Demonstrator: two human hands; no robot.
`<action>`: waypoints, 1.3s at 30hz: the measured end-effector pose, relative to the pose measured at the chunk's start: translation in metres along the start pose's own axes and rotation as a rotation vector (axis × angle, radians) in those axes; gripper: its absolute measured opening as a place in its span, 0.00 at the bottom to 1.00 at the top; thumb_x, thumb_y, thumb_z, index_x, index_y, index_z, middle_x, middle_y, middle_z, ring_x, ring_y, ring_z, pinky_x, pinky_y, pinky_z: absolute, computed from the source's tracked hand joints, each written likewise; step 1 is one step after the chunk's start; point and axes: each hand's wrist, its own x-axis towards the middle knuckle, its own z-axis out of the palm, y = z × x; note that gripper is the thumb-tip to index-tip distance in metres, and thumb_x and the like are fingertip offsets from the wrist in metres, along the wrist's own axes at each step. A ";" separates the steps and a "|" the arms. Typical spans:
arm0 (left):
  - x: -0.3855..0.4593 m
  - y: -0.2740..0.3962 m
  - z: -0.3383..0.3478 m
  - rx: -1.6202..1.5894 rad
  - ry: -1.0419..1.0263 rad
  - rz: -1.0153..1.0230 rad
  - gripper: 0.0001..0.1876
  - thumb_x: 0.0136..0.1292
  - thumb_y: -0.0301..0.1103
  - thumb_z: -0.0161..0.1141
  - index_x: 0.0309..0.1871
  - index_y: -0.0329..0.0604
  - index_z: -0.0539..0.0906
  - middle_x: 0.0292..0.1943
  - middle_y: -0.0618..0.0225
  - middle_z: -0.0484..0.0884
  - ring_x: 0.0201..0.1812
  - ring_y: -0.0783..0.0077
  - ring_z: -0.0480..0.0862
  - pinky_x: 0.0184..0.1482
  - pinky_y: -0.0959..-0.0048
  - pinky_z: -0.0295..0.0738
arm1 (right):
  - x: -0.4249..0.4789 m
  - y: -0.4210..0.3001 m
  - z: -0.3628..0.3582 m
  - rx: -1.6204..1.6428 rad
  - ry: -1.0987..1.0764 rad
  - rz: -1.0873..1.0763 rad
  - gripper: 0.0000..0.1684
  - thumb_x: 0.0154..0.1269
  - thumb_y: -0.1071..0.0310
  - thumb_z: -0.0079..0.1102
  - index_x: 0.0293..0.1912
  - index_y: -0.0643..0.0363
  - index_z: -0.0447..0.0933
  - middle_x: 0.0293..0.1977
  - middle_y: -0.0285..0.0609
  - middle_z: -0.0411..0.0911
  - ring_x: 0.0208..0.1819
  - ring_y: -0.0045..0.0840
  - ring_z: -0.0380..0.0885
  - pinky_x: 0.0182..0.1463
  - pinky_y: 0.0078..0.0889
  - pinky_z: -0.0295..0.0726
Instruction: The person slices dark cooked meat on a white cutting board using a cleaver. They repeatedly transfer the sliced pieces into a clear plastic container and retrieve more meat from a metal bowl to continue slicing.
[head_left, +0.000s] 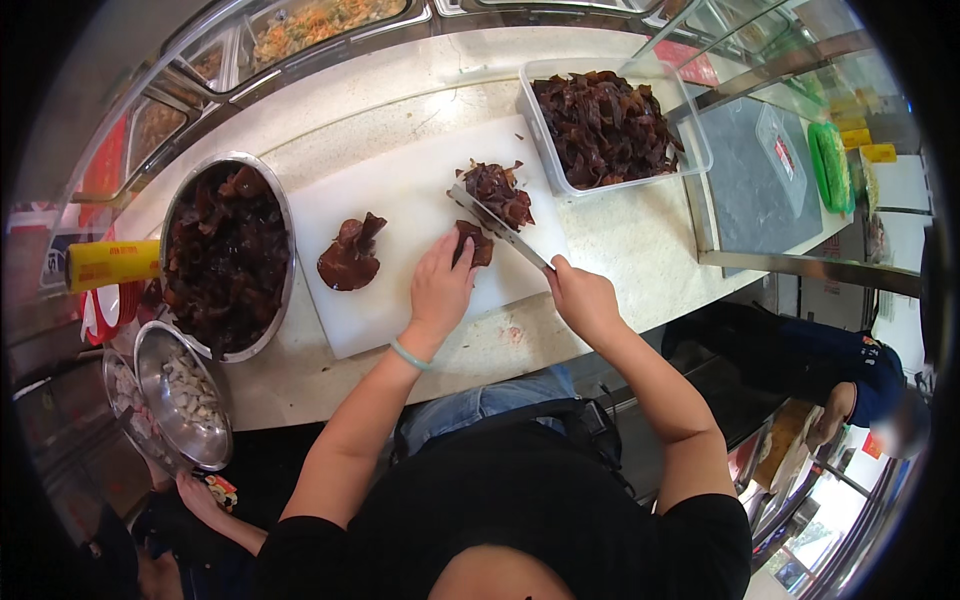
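My right hand (583, 298) grips the handle of a kitchen knife (499, 225), its blade slanting up and left across a white cutting board (390, 187). Under the fingers of my left hand (442, 277) lies a dark brown piece of wood ear mushroom (480, 246), pressed to the board beside the blade. Beyond the blade sits a small heap of cut wood ear (499, 193). A whole glossy wood ear (350, 259) rests apart on the board's left part.
A steel bowl (288, 225) full of wood ear stands left, a clear plastic tub (555, 176) of cut strips at the back right. Nearer left, another person's hand (196, 495) is by steel bowls (217, 450) of pale pieces. A metal-framed divider (810, 270) bounds the right. Another person (795, 352) stands beyond.
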 end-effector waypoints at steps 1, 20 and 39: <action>0.000 0.002 -0.004 0.030 -0.008 -0.002 0.22 0.57 0.30 0.68 0.57 0.40 0.83 0.51 0.59 0.84 0.53 0.58 0.83 0.54 0.61 0.79 | -0.003 -0.002 -0.005 -0.006 -0.006 -0.021 0.12 0.77 0.58 0.51 0.40 0.57 0.71 0.20 0.50 0.80 0.23 0.48 0.81 0.27 0.51 0.78; -0.011 -0.026 0.004 -0.129 0.008 0.090 0.21 0.49 0.24 0.64 0.50 0.42 0.86 0.48 0.63 0.86 0.48 0.59 0.85 0.48 0.62 0.82 | 0.062 -0.021 0.023 0.028 0.048 -0.060 0.12 0.77 0.58 0.50 0.40 0.56 0.71 0.19 0.49 0.79 0.22 0.48 0.81 0.26 0.51 0.78; -0.023 -0.029 -0.003 -0.172 0.056 -0.005 0.14 0.55 0.25 0.63 0.46 0.42 0.87 0.41 0.66 0.86 0.44 0.62 0.86 0.42 0.65 0.82 | 0.019 -0.040 0.006 -0.039 -0.086 -0.110 0.14 0.77 0.56 0.50 0.40 0.57 0.71 0.20 0.49 0.80 0.23 0.47 0.82 0.26 0.50 0.79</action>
